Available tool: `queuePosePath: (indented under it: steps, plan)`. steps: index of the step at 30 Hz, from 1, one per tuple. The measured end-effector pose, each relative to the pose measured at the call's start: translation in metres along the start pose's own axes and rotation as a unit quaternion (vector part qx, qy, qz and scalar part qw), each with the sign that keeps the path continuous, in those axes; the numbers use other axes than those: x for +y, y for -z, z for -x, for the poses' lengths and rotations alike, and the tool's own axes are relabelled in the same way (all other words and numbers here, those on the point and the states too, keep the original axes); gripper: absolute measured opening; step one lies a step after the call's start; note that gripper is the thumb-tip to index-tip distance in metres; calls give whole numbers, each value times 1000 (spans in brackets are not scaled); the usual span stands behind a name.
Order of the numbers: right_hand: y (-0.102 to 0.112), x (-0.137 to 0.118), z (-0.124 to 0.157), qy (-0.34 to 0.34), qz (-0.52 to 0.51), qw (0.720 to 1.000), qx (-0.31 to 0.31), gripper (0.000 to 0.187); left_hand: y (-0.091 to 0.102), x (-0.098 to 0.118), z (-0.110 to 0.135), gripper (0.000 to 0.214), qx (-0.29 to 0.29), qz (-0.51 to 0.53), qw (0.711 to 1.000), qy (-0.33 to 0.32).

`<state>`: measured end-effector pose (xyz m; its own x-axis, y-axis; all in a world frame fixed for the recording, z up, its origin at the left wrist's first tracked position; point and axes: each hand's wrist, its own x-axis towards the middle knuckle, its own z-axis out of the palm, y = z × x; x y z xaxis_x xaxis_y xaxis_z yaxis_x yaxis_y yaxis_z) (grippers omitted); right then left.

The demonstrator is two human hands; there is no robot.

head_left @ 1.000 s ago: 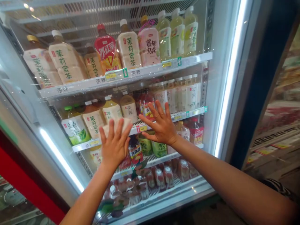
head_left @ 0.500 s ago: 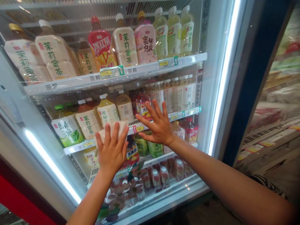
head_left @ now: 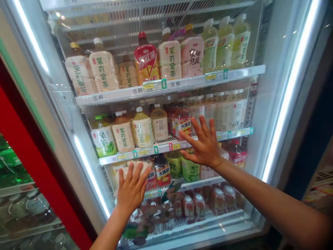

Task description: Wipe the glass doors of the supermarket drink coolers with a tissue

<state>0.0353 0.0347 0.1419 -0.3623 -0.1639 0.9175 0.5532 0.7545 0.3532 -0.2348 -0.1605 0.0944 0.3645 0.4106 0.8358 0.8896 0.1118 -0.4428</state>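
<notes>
"Where's the white cloth (head_left: 126, 170)?"

"Under the left hand (head_left: 131, 192), against the glass door (head_left: 221, 225), below the left half of the middle shelf's (head_left: 162, 148) front edge."

"How is that hand?"

"Open and flat, fingers fanned over the cloth, which shows between them and past their tips."

"And the right hand (head_left: 205, 147)?"

"Open too, fingers spread wide, in front of that same edge, just right of its middle. Whether the palm touches the glass, I can't tell."

"What's behind the glass there?"

"A green-capped bottle (head_left: 104, 140) at the middle shelf's left end, a dark-capped bottle (head_left: 163, 172) on the lower shelf (head_left: 217, 179) just right of the cloth, and rows of other drinks."
</notes>
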Motion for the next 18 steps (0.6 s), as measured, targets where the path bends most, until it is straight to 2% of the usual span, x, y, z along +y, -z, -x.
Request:
queuePosePath:
  steps: [2, 5, 7, 10, 11, 13, 16, 18]
  plan:
    - [0, 0, 0, 1, -1, 1000, -8, 89, 4, -13, -12, 66, 15, -1, 1000, 6]
    - [0, -22, 1, -41, 2, 999, -31, 93, 11, -28, -38, 72, 56, -6, 996, 76]
    - [-2, -54, 1, -101, 3, 994, -39, 96, 13, -25, -35, 74, 52, -1, 993, 102]
    - [-12, -112, 0, -168, -16, 985, -41, 96, 12, -13, -9, 72, 25, 8, 996, 82]
    - [-16, -129, -1, -180, -24, 983, -41, 95, 11, -13, -4, 71, 25, 9, 997, 73]
    - [-25, -151, -4, -207, -28, 977, -30, 93, 13, -24, -10, 69, 37, 5, 996, 78]
    - [-35, -161, -8, -234, -16, 972, 5, 90, 19, -47, -33, 70, 72, -10, 989, 128]
    - [-39, -159, -8, -230, -6, 973, 21, 90, 19, -48, -29, 72, 72, -16, 988, 139]
